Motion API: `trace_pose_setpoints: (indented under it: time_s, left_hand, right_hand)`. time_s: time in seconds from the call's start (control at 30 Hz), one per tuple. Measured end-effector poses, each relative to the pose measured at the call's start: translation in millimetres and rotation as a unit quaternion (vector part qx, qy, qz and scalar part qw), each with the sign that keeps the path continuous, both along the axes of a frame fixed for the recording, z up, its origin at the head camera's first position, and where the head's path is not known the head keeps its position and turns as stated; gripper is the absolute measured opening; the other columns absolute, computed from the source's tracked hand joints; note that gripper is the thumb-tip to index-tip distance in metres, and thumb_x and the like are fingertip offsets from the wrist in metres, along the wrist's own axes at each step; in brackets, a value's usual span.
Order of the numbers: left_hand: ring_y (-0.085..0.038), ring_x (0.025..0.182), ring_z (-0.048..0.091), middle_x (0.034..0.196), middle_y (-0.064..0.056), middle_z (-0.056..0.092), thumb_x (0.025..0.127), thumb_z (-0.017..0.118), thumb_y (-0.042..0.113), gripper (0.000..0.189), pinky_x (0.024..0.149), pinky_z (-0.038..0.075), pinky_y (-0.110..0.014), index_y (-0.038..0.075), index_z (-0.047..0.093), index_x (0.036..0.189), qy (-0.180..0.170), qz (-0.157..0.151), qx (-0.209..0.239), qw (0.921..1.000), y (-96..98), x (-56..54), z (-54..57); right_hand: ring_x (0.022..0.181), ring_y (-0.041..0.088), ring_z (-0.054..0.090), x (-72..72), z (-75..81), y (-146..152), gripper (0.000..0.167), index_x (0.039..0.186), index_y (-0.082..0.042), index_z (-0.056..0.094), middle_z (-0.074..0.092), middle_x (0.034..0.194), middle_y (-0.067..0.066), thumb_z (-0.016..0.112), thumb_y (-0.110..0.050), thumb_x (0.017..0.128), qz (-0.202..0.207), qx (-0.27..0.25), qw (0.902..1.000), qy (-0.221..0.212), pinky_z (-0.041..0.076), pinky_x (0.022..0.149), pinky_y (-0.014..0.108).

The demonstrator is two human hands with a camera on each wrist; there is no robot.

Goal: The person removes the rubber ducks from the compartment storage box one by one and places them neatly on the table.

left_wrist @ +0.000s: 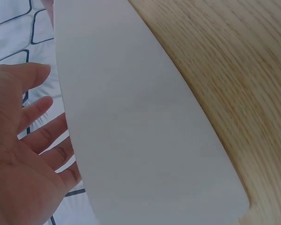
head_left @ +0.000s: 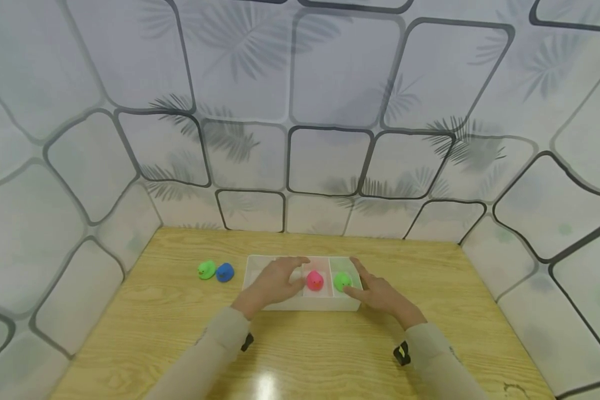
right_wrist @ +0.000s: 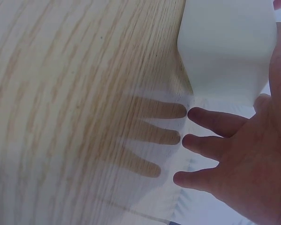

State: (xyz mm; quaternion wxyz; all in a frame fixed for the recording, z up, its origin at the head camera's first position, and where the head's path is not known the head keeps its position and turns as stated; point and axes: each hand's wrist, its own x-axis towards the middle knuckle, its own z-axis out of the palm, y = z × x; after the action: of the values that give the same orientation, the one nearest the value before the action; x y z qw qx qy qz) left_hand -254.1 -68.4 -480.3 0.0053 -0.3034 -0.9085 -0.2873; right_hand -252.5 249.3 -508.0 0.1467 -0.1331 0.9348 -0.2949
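Note:
A long white box (head_left: 307, 304) with compartments stands in front of me. Inside its middle section sits a pink rubber duck (head_left: 315, 281), and a green rubber duck (head_left: 342, 281) sits in the right-hand section. My left hand (head_left: 276, 280) reaches over the left section, thumb and fingertips left of the pink duck; it partly hides that section. In the left wrist view its fingers (left_wrist: 46, 136) are loosely spread behind the box wall. My right hand (head_left: 381, 292) is at the box's right end, thumb overlapping the green duck. Its other fingers (right_wrist: 210, 146) are spread beside the end wall.
Left of the box, a second green duck (head_left: 207, 270) and a blue duck (head_left: 225, 272) lie side by side on the wooden table (head_left: 180, 322). Patterned fabric walls (head_left: 330, 161) enclose the table at the back and both sides.

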Motion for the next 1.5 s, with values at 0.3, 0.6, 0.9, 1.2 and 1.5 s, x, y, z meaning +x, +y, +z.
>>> trace_pose_setpoints:
  time_s: [0.3, 0.6, 0.9, 1.2, 1.5]
  left_hand:
    - [-0.039, 0.136, 0.060, 0.147, -0.013, 0.065, 0.102, 0.067, 0.025, 0.048, 0.115, 0.047, -0.059, 0.010, 0.059, 0.147, -0.006, 0.004, -0.001, 1.0000, 10.7, -3.2, -1.1]
    - [-0.036, 0.138, 0.059, 0.146, -0.012, 0.065, 0.098, 0.072, 0.024, 0.048, 0.118, 0.046, -0.054, 0.007, 0.063, 0.142, 0.001, -0.004, -0.017, 0.9998, 18.0, -4.6, -5.2]
    - [-0.037, 0.138, 0.059, 0.144, -0.013, 0.067, 0.092, 0.076, 0.017, 0.048, 0.118, 0.045, -0.055, 0.005, 0.065, 0.138, -0.012, -0.008, -0.051, 0.9986, 27.5, -7.9, -2.7]
    - [-0.039, 0.140, 0.056, 0.145, -0.013, 0.066, 0.092, 0.077, 0.015, 0.048, 0.120, 0.043, -0.055, 0.004, 0.066, 0.138, -0.047, -0.001, -0.041, 0.9980, 34.1, -10.7, -2.6]
    - [-0.034, 0.136, 0.060, 0.142, -0.011, 0.068, 0.091, 0.080, 0.017, 0.049, 0.116, 0.048, -0.051, 0.005, 0.067, 0.136, -0.045, 0.011, -0.079, 0.9958, 41.5, -15.4, -5.5]
  right_hand:
    - [0.141, 0.055, 0.049, 0.4, 3.0, -0.4, 0.096, 0.171, -0.024, 0.005, 0.045, 0.156, 0.037, 0.057, -0.064, 0.101, -0.001, -0.004, 1.0000, -0.004, 0.037, 0.117, 0.071]
    - [0.140, 0.052, 0.051, 1.6, 1.3, 0.5, 0.095, 0.171, -0.027, 0.006, 0.048, 0.154, 0.037, 0.059, -0.062, 0.101, -0.005, -0.009, 0.9999, -0.007, 0.038, 0.117, 0.069]
    - [0.142, 0.055, 0.048, 1.5, 2.3, 0.1, 0.095, 0.171, -0.024, 0.007, 0.045, 0.156, 0.037, 0.059, -0.063, 0.101, -0.005, -0.008, 0.9999, -0.004, 0.037, 0.117, 0.071]
    - [0.141, 0.052, 0.051, 1.0, 3.3, -0.3, 0.095, 0.171, -0.025, 0.007, 0.049, 0.153, 0.037, 0.059, -0.062, 0.101, -0.006, -0.006, 1.0000, -0.002, 0.038, 0.118, 0.068]
    - [0.143, 0.052, 0.048, 1.5, 1.7, 0.3, 0.096, 0.171, -0.024, 0.006, 0.043, 0.157, 0.037, 0.060, -0.062, 0.101, -0.001, -0.017, 0.9998, -0.006, 0.038, 0.118, 0.068]
